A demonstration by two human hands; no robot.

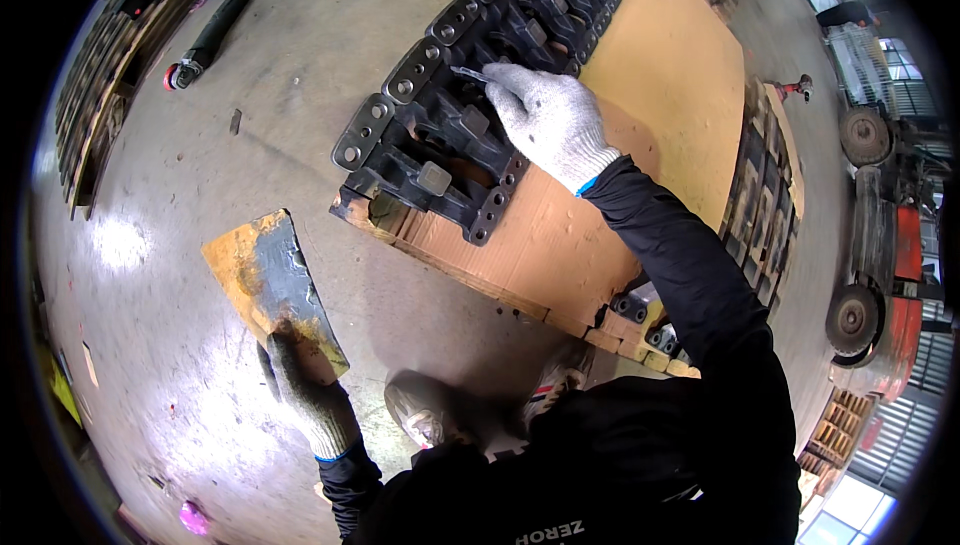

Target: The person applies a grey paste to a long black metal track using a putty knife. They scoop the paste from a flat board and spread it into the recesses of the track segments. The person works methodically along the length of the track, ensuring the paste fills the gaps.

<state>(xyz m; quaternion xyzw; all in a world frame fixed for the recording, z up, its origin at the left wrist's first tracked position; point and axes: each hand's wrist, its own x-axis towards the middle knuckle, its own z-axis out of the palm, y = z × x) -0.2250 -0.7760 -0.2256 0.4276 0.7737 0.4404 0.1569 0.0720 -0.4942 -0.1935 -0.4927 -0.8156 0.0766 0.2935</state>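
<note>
My left hand [305,400], in a pale knitted glove with a dark palm, grips the lower end of a flat rectangular plate [282,270]. Worn yellow and grey patches cover its face. My right hand [552,120], gloved the same way, is closed on a thin, pale, pointed tool [470,74] whose kind I cannot make out. Its tip hovers over or touches a row of black metal track-link castings [433,180]; which of the two cannot be told. These castings have round holes along their edges and stand side by side on a cardboard-covered pallet.
Bare cardboard [665,75] covers the pallet right of the castings. An angle grinder [205,50] with a cable lies on the floor at upper left. Stacked dark parts [755,210] stand at right, before a red forklift [905,245]. My shoes [420,410] are near the pallet's front edge.
</note>
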